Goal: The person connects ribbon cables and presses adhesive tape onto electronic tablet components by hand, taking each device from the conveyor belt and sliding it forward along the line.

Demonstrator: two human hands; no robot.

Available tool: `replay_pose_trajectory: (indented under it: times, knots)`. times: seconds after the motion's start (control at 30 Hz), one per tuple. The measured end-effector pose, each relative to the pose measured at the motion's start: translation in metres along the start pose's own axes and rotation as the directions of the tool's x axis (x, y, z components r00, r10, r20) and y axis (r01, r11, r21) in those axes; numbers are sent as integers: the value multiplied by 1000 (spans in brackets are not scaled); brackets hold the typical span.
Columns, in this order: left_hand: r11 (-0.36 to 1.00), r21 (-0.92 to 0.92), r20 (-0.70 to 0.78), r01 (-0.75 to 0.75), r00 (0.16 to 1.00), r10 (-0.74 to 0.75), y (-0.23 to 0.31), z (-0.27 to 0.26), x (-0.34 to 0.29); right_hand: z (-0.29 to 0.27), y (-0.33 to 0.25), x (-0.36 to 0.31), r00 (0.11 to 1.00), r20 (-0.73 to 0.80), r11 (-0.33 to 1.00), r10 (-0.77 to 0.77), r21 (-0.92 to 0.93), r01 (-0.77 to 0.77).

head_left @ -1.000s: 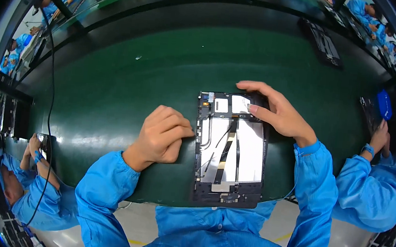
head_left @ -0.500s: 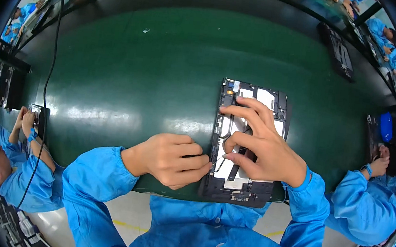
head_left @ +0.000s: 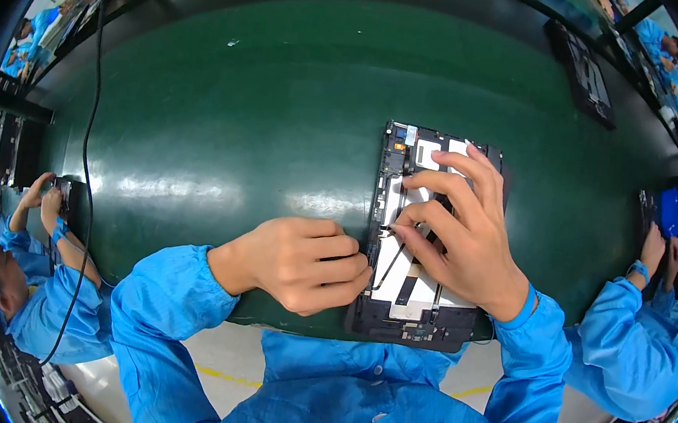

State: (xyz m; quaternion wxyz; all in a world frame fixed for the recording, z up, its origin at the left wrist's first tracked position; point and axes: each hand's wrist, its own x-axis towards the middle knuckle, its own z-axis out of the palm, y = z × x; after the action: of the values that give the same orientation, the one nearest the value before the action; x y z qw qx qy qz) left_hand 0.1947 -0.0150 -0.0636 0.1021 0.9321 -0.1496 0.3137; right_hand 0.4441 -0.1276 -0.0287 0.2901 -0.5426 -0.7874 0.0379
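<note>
An opened flat electronic device (head_left: 453, 321), like a tablet, with a black frame and white panels (head_left: 423, 296), lies at the front edge of the table. My right hand (head_left: 472, 246) rests over its upper and middle part. Thumb and index finger pinch a thin black cable (head_left: 391, 268) that runs over a white panel. The other fingers are curved above the device. My left hand (head_left: 300, 265) is closed, its fingertips at the device's left edge; whatever they hold is hidden.
A green tabletop (head_left: 241, 119) spreads around the device. Another black device (head_left: 582, 76) lies at the far right. A black cable (head_left: 92, 128) hangs down on the left. Co-workers in blue sleeves (head_left: 631, 341) sit on both sides, with a blue object (head_left: 670, 212) near the right one.
My right thumb and index finger have moved up and closed in a pinch on the thin cable. My left hand has shifted slightly right. The device appears slightly higher in view.
</note>
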Motion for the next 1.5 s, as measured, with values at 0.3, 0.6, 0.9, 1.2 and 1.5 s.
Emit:
replay_pose_trajectory:
  times: [0.3,0.6,0.9,1.2,1.5]
  knots:
    - [1000,-6,13,-10,1000,10,-2,-3,6,13,6,-4,997,-76,999,-23,21,25]
    - [999,0,13,47,999,-47,-22,-1,8,11,4,-1,994,-106,1000,-5,14,7]
    - [995,20,-10,99,995,-99,-29,0,10,12,5,1,987,-159,1000,1,-2,-1]
    - [993,55,-13,101,995,-100,-28,1,9,11,5,1,992,-125,1000,21,-4,-22]
    - [992,8,-8,124,992,-124,-29,2,11,10,5,-1,991,-130,1000,29,16,-27]
